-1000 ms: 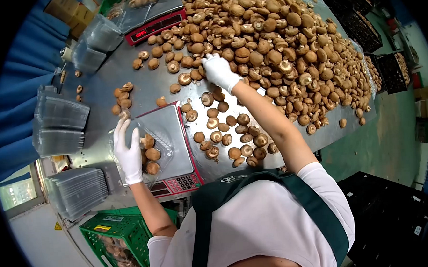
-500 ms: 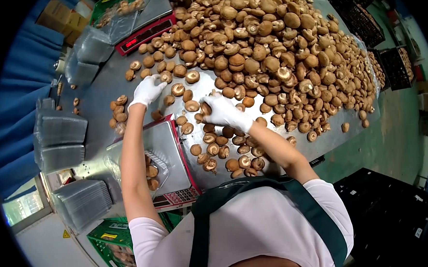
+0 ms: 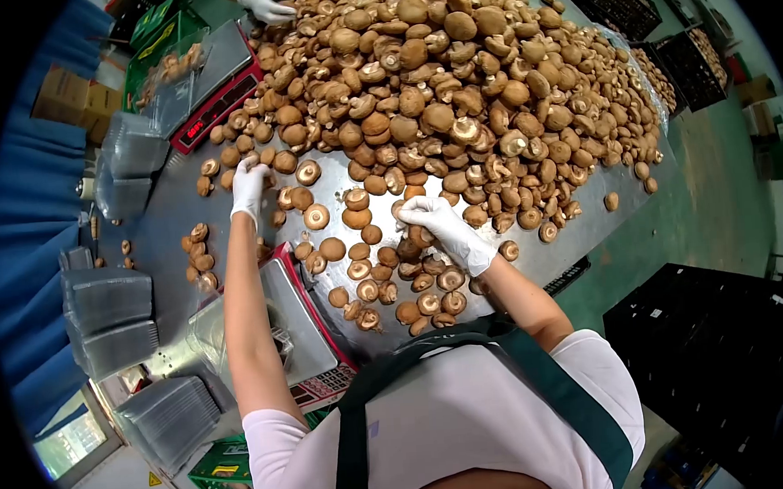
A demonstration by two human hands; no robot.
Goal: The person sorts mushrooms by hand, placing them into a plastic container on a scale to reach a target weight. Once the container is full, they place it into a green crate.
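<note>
Both hands wear white gloves. My left hand (image 3: 249,188) is at the left fringe of the loose mushrooms, its fingers curled round a brown mushroom (image 3: 268,177) that they partly cover. Over the near group, my right hand (image 3: 439,224) has its fingers bent in a grip on a mushroom (image 3: 420,236), mostly hidden under the glove. Around the hands lie scattered shiitake-like mushrooms (image 3: 317,216), some cap up and some showing pale gills. Beyond them rises a large mushroom pile (image 3: 436,83). Beneath my left forearm is a red-edged scale (image 3: 312,324) with a clear plastic tray (image 3: 210,329).
Another red scale (image 3: 216,112) stands at the far left, near a green crate (image 3: 164,53). Stacks of clear trays (image 3: 109,299) line the left side. Another person's gloved hand (image 3: 266,5) touches the pile. Black crates (image 3: 707,361) stand at the right.
The view has shifted, so the pile sits further left and higher. My right hand has moved right relative to the loose mushrooms. My left hand remains by the left fringe.
</note>
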